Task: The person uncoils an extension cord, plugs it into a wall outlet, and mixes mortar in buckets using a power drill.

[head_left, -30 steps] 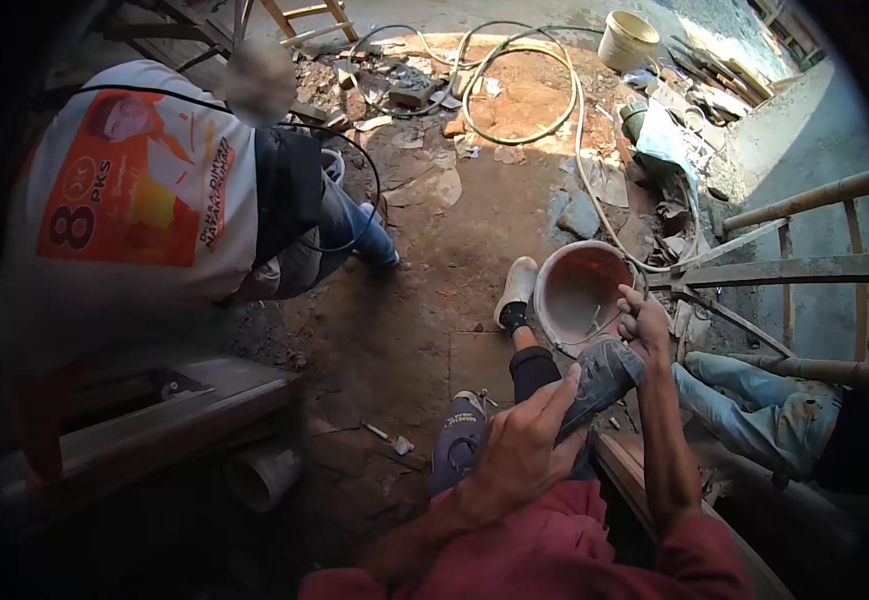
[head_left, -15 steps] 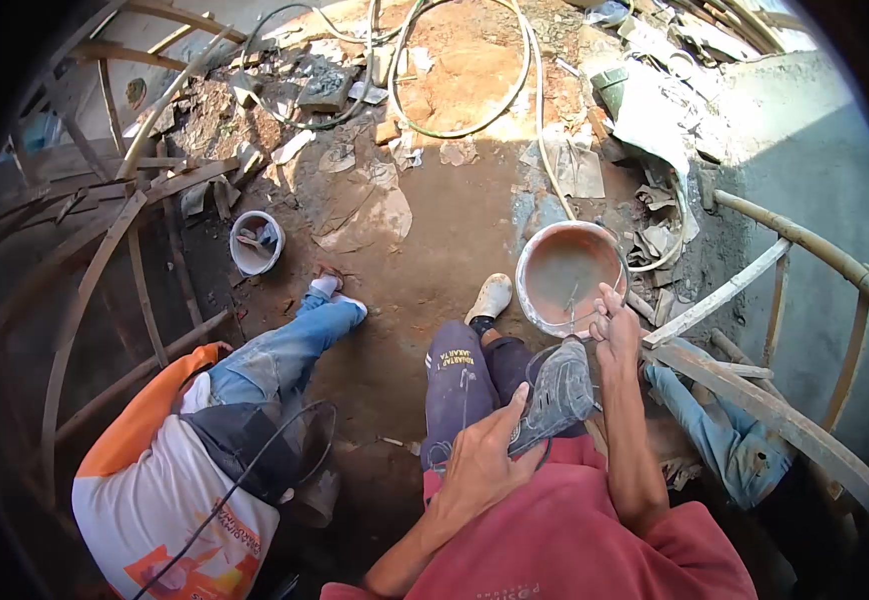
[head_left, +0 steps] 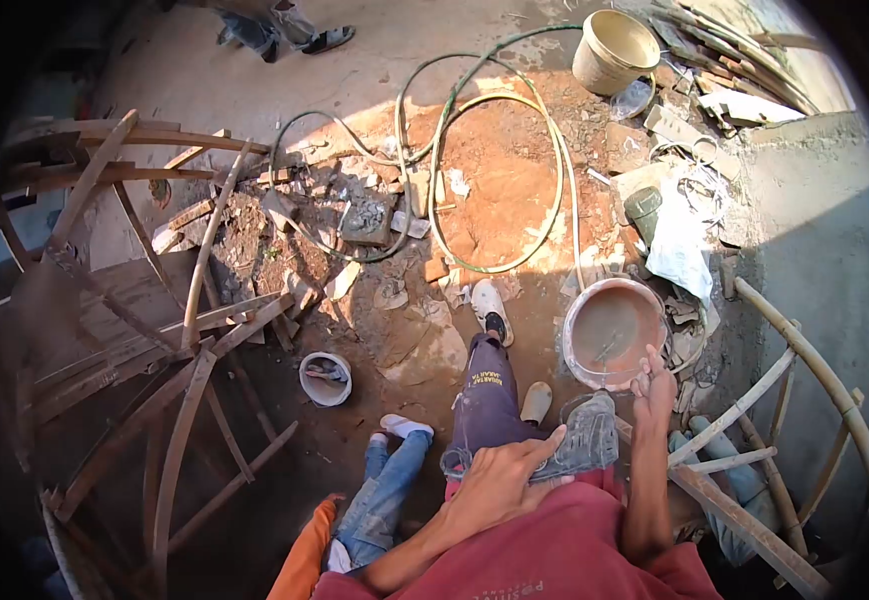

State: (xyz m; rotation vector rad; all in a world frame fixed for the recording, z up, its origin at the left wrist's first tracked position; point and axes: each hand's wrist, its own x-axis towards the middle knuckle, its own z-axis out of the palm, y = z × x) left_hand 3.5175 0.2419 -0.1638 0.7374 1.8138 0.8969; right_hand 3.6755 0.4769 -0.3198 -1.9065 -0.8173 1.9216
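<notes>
My left hand (head_left: 505, 487) is in front of the red shirt, thumb apart from the fingers. Between them I hold a grey, cement-smeared thing (head_left: 583, 438), flat and roughly wedge-shaped; its near end is hidden and I cannot make out its kind. My right hand (head_left: 655, 388) is closed at the near right rim of a round bucket (head_left: 573, 350). The fingers seem to grip the bucket there; rim or handle, I cannot tell. Inside the bucket is murky grey-brown content. One of my legs, in dark trousers (head_left: 500, 390), is stretched forward.
A smaller white bucket (head_left: 307, 380) with things inside stands at left, near a seated person's jeans (head_left: 380, 500). Curved wooden frames (head_left: 187, 440) crowd the left; a bamboo frame (head_left: 815, 350) stands right. Ahead lie a looped hose (head_left: 567, 190), rubble (head_left: 365, 215) and a beige bucket (head_left: 595, 70).
The view has tilted up and shifted, so the ground slides down. One leg has stepped forward. The large bucket has moved forward over the ground with my right hand.
</notes>
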